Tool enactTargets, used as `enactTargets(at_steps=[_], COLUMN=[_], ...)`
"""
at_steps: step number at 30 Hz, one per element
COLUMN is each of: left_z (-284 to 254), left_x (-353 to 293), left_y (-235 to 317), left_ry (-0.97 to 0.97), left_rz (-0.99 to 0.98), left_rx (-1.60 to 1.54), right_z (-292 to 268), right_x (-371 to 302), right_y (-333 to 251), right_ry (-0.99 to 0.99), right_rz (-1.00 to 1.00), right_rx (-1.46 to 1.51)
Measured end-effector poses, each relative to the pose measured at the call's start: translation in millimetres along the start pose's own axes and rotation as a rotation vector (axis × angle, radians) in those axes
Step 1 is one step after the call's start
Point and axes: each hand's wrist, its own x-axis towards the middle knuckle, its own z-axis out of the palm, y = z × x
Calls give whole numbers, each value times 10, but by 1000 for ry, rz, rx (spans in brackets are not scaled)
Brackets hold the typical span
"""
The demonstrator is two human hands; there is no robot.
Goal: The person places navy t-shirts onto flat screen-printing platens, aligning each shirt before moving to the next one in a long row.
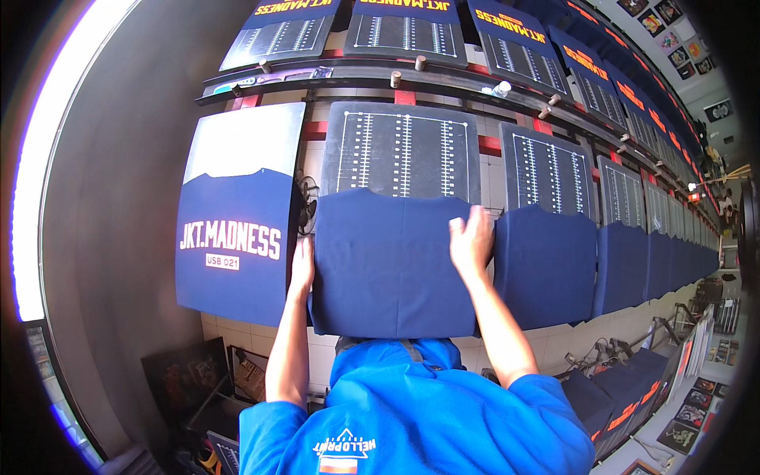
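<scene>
A plain navy shirt panel (393,265) lies over the lower part of a dark printing board (380,154) straight in front of me. The board's bare upper part shows white ruler lines. At the panel's left edge is my left hand (302,267), seen from the side with its fingers stretched along the edge. My right hand (473,239) rests at the upper right edge of the cloth, thumb apart from the extended fingers. To the left, another navy panel (229,202) with white and orange lettering covers a second board. One more plain navy panel (545,261) lies just right of my right hand.
A dark metal rail (356,75) with short pegs runs behind the boards. On it stands a small white bottle (501,89). Beyond it, another row holds printed navy panels (518,36). A dark grey wall (119,182) rises at left; a fan (307,198) shows between two boards.
</scene>
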Motion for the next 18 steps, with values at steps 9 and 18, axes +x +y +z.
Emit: enactTargets(at_steps=[9, 18], left_z=[-290, -549], left_x=[-1036, -1738], left_y=[-1097, -1760], left_ry=[-123, 38], left_rz=[-450, -374], left_rx=[-303, -28], right_z=[958, 116], right_x=[-249, 49], right_y=[-1410, 655], right_ry=[-383, -164], right_rz=[-565, 75], right_rx=[-113, -406])
